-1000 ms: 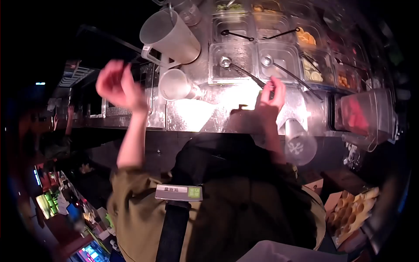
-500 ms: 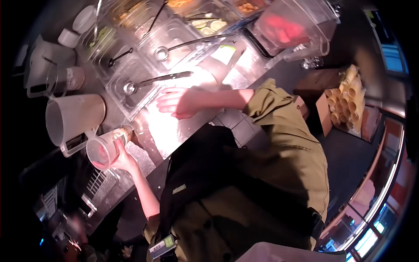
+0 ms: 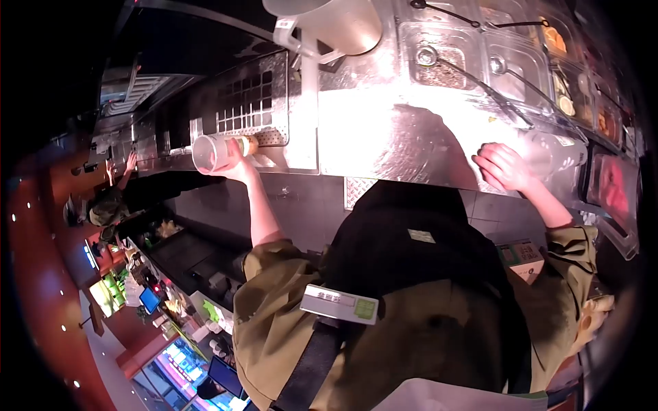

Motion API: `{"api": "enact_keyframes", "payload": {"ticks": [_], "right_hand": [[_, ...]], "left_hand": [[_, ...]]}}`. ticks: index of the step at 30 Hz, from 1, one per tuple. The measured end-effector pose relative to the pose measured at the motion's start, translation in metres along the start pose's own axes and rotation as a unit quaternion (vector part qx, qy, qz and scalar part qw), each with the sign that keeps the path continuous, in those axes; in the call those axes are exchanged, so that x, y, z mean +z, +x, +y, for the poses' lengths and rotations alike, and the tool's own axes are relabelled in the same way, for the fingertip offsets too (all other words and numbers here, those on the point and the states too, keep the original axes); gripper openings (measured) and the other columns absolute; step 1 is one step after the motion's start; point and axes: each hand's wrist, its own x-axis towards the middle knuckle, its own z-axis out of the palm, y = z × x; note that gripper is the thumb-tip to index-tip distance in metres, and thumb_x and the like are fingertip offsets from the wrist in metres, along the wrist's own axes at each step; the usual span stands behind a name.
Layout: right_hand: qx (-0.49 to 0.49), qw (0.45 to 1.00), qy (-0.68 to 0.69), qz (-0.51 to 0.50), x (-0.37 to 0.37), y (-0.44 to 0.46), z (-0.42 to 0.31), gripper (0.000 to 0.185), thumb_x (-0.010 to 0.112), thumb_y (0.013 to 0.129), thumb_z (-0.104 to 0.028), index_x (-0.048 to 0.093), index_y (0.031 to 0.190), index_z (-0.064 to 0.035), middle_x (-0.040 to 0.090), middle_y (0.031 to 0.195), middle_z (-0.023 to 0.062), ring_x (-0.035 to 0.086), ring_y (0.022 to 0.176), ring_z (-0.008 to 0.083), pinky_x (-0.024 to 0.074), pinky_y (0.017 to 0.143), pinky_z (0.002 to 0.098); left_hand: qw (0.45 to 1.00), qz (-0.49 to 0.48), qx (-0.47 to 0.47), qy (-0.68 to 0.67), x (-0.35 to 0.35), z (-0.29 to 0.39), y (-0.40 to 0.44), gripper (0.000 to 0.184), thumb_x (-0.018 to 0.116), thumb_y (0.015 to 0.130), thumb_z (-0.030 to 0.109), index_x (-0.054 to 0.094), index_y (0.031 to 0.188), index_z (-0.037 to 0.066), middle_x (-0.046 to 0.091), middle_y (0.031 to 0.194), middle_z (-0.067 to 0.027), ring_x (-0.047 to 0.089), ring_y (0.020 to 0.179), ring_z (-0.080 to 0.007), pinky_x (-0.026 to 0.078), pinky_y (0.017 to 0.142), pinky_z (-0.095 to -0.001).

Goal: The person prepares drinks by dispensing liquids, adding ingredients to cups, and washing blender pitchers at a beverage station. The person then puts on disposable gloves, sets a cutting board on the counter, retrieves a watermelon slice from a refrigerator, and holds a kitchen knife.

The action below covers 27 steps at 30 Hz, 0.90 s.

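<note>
My left hand point(image 3: 236, 164) is wrapped round a clear plastic cup point(image 3: 210, 154), which tilts with its mouth to the left, in front of a sink grate. Over the counter's front edge on the right, my right hand point(image 3: 502, 166) holds nothing, its fingers loosely extended and slightly apart. Just beyond it lies a translucent vessel point(image 3: 552, 152). Two long-handled ladles, one point(image 3: 473, 82) and another point(image 3: 531, 85), rest in clear tubs at the back, their handles slanting towards the right hand.
A large translucent pitcher point(image 3: 343, 27) stands at the back of the steel counter point(image 3: 363, 123). Tubs of sliced fruit point(image 3: 564, 103) and a bin with red contents point(image 3: 610, 181) are on the right. At the far left another person point(image 3: 110, 205) reaches over the counter.
The view has swung about. One second ago my left hand was raised without the cup and my right hand was at a ladle handle; the left now holds the cup over by the sink.
</note>
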Motion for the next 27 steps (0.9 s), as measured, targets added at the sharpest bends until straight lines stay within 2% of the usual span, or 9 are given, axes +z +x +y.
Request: {"api": "enact_keyframes", "payload": {"ticks": [6,13,14,16,19,23,25,26,27], "right_hand": [[-0.023,0.986,-0.026,-0.162,0.004,-0.045,0.014,0.036,0.056,0.067,-0.018,0.051,0.098,0.0001,0.052,0.096,0.0147,0.051,0.094,0.0290,0.0420,0.083,0.0382],[0.072,0.990,-0.064,-0.103,-0.068,-0.028,-0.021,0.036,0.053,0.077,-0.020,0.049,0.108,-0.0039,0.051,0.099,0.0142,0.050,0.096,0.0281,0.0412,0.082,0.0394],[0.137,0.987,-0.083,0.006,-0.075,-0.043,-0.018,0.044,0.058,0.069,-0.013,0.047,0.110,-0.0027,0.049,0.100,0.0143,0.051,0.092,0.0295,0.0427,0.077,0.0406],[0.324,0.891,-0.305,0.093,-0.097,-0.063,-0.028,0.060,0.059,0.061,-0.006,0.040,0.118,-0.0027,0.047,0.108,0.0155,0.047,0.102,0.0319,0.0389,0.085,0.0421],[0.468,0.823,-0.320,-0.036,-0.093,-0.082,-0.014,0.077,0.058,0.058,-0.005,0.027,0.128,-0.0049,0.038,0.124,0.0172,0.027,0.122,0.0332,0.0217,0.101,0.0427],[0.516,0.793,-0.315,-0.075,-0.087,-0.107,-0.024,0.068,0.065,0.058,-0.014,0.037,0.119,-0.0038,0.042,0.114,0.0171,0.039,0.111,0.0331,0.0327,0.094,0.0373],[0.554,0.798,-0.222,0.087,-0.090,-0.110,-0.071,0.067,0.067,0.060,-0.015,0.037,0.119,-0.0033,0.043,0.114,0.0157,0.042,0.108,0.0314,0.0348,0.092,0.0366],[0.559,0.794,-0.176,0.161,-0.092,-0.109,-0.093,0.066,0.068,0.062,-0.016,0.037,0.119,-0.0030,0.044,0.114,0.0150,0.044,0.107,0.0305,0.0359,0.091,0.0362],[0.571,0.771,-0.090,0.268,-0.090,-0.102,-0.108,0.064,0.068,0.065,-0.018,0.037,0.119,-0.0026,0.045,0.114,0.0132,0.045,0.106,0.0276,0.0365,0.090,0.0353]], "left_hand": [[0.993,-0.082,-0.059,0.064,0.003,-0.090,0.043,0.098,0.073,0.067,0.014,0.000,0.132,0.005,0.040,0.116,-0.0176,0.046,0.101,-0.0263,0.044,0.084,-0.0410],[0.986,-0.074,-0.125,0.080,-0.014,-0.128,0.021,0.096,0.073,0.068,0.020,0.003,0.132,0.004,0.041,0.116,-0.0196,0.047,0.099,-0.0260,0.043,0.083,-0.0396],[0.989,-0.062,-0.116,0.070,-0.027,-0.130,0.015,0.096,0.073,0.068,0.021,0.003,0.132,0.003,0.041,0.116,-0.0199,0.048,0.099,-0.0260,0.043,0.083,-0.0394],[0.995,-0.043,-0.072,0.046,-0.040,-0.131,-0.002,0.080,0.069,0.073,0.020,0.016,0.129,0.001,0.048,0.104,-0.0146,0.050,0.092,-0.0243,0.045,0.077,-0.0373],[0.995,-0.006,-0.035,0.098,-0.061,-0.088,-0.060,0.056,0.064,0.078,0.021,0.036,0.120,-0.003,0.051,0.096,-0.0146,0.052,0.087,-0.0228,0.045,0.076,-0.0328],[0.939,-0.283,0.148,-0.128,-0.054,-0.028,-0.116,0.019,0.053,0.083,0.005,0.051,0.099,-0.005,0.052,0.096,-0.0154,0.053,0.082,-0.0236,0.046,0.074,-0.0306],[0.833,-0.425,0.253,-0.250,-0.032,0.009,-0.120,0.012,0.050,0.083,0.000,0.053,0.092,-0.006,0.052,0.095,-0.0155,0.052,0.082,-0.0230,0.046,0.074,-0.0313],[0.776,-0.499,0.266,-0.279,-0.023,0.034,-0.128,0.010,0.049,0.082,-0.003,0.053,0.090,-0.006,0.052,0.096,-0.0156,0.052,0.082,-0.0227,0.046,0.074,-0.0319],[0.767,-0.548,0.097,-0.318,-0.021,0.076,-0.156,0.011,0.050,0.080,-0.004,0.052,0.091,-0.007,0.050,0.101,-0.0161,0.052,0.084,-0.0227,0.044,0.078,-0.0329]]}}
